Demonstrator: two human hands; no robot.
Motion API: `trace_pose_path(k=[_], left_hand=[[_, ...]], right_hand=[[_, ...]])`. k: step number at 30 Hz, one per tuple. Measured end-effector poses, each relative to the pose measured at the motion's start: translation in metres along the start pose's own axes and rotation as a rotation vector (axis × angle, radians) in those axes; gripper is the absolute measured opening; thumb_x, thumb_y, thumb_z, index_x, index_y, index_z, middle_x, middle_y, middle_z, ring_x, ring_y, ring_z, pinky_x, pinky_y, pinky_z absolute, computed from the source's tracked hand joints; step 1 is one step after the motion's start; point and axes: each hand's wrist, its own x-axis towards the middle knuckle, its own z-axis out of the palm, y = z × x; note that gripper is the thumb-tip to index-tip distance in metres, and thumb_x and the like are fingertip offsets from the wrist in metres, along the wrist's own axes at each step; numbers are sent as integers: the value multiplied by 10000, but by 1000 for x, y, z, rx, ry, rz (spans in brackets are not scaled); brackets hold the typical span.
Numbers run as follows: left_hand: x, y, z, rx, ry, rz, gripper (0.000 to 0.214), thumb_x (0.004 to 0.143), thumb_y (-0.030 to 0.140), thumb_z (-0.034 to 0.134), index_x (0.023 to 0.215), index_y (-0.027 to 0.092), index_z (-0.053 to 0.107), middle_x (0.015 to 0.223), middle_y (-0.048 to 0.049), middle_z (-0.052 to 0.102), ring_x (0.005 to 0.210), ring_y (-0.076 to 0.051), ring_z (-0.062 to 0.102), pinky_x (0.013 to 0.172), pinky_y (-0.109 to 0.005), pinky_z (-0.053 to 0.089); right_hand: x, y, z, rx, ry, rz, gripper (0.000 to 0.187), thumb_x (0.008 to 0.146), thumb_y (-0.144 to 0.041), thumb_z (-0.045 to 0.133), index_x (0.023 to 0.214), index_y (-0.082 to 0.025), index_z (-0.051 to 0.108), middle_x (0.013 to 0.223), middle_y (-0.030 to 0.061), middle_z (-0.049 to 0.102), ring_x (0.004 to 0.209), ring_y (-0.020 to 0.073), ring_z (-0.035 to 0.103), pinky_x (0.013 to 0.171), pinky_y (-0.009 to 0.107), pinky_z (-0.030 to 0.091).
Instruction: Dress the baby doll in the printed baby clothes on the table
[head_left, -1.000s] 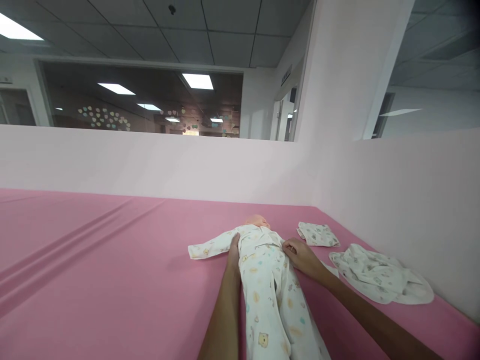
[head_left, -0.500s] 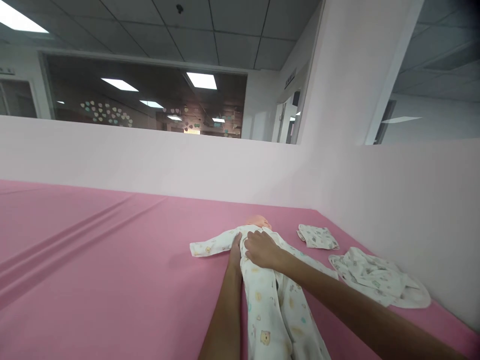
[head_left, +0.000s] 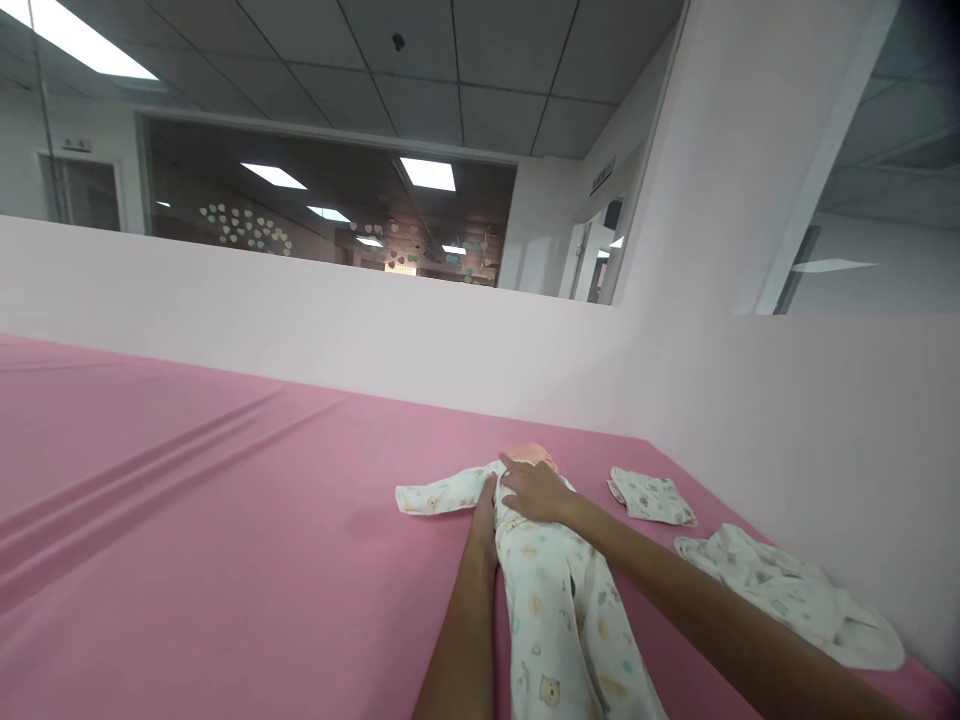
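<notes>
A white one-piece baby outfit (head_left: 544,590) with small bear prints lies lengthwise before me, its legs toward me and one sleeve (head_left: 442,494) stretched to the left. At its neck end shows a pinkish-orange rounded head (head_left: 531,454), apparently a baby doll's, mostly hidden by my right hand. My left hand (head_left: 485,515) grips the outfit's left side near the armpit, thumb up, with its other fingers hidden. Across the chest lies my right hand (head_left: 534,490), fingers apart and the index finger reaching to the shoulder by the neck.
A folded printed cloth (head_left: 652,497) lies to the right. Closer to me is a crumpled white printed cloth (head_left: 787,595) beside the right wall. The pink padded surface (head_left: 225,560) meets a white wall (head_left: 337,320) with windows above.
My right hand has uncurled from a closed shape on the chest, its index finger now extended toward the neck. My left hand stays at the outfit's side. The view has shifted slightly.
</notes>
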Motion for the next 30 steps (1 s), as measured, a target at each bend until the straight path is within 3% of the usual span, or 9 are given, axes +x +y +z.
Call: trace_pose_path(k=[2, 5, 8, 13, 17, 20, 26, 30], left_hand=[[1, 0, -1, -19, -5, -38, 410, 863, 452, 576, 1093, 123, 658, 1110, -131, 675, 1110, -301, 597, 1007, -404, 422], [5, 0, -4, -82, -3, -98, 466, 849, 479, 574, 1102, 96, 652, 1047, -146, 696, 1103, -315, 605, 1014, -408, 421], [6, -1, -4, -122, -3, -125, 463, 847, 500, 574, 1073, 104, 658, 990, -131, 710, 1092, -308, 610, 1004, -406, 431], [2, 1, -1, -107, -1, -90, 443, 851, 498, 587, 1108, 143, 649, 1040, -117, 708, 1097, -300, 610, 1000, -420, 432], [1, 1, -3, -89, -35, -123, 442, 835, 414, 640, 1178, 136, 617, 1070, -134, 699, 1084, -291, 623, 1001, -418, 426], [2, -1, -6, -84, -34, -131, 367, 811, 356, 663, 1093, 121, 646, 979, -124, 714, 1024, -286, 645, 970, -397, 442], [4, 0, -5, -113, -8, -159, 192, 797, 336, 654, 823, 146, 639, 655, -28, 646, 806, -232, 653, 884, -359, 465], [4, 2, -3, -109, -15, -169, 187, 813, 333, 633, 782, 150, 615, 618, 3, 602, 717, -196, 620, 848, -346, 467]], right_hand=[[-2, 6, -5, 15, 1, -55, 247, 854, -256, 469, 961, -192, 682, 1459, 105, 438, 1218, 297, 508, 921, 433, 417], [-5, 10, -12, 33, 1, -143, 214, 842, -196, 496, 913, -236, 694, 1219, 35, 635, 1105, 201, 575, 860, 300, 424], [-3, 7, -13, 7, 29, -159, 204, 838, -143, 501, 878, -219, 686, 1066, 36, 670, 977, 176, 596, 826, 283, 404], [11, -2, -3, -71, 148, -30, 230, 911, -162, 424, 942, -167, 652, 1046, 105, 632, 1001, 232, 540, 874, 367, 350], [12, -4, 3, -80, 229, 119, 253, 917, -137, 381, 932, -154, 633, 1023, 109, 608, 991, 239, 521, 862, 371, 339], [3, -7, 6, -77, 253, 172, 247, 897, -116, 382, 994, -142, 607, 1076, 124, 581, 1014, 240, 510, 862, 360, 337], [-14, -19, 1, -59, 89, 93, 208, 882, -207, 428, 899, -159, 630, 979, 98, 642, 891, 221, 581, 751, 321, 374], [-13, -27, -8, -80, 0, 66, 181, 824, -163, 483, 866, -136, 657, 981, 140, 669, 893, 259, 606, 728, 342, 388]])
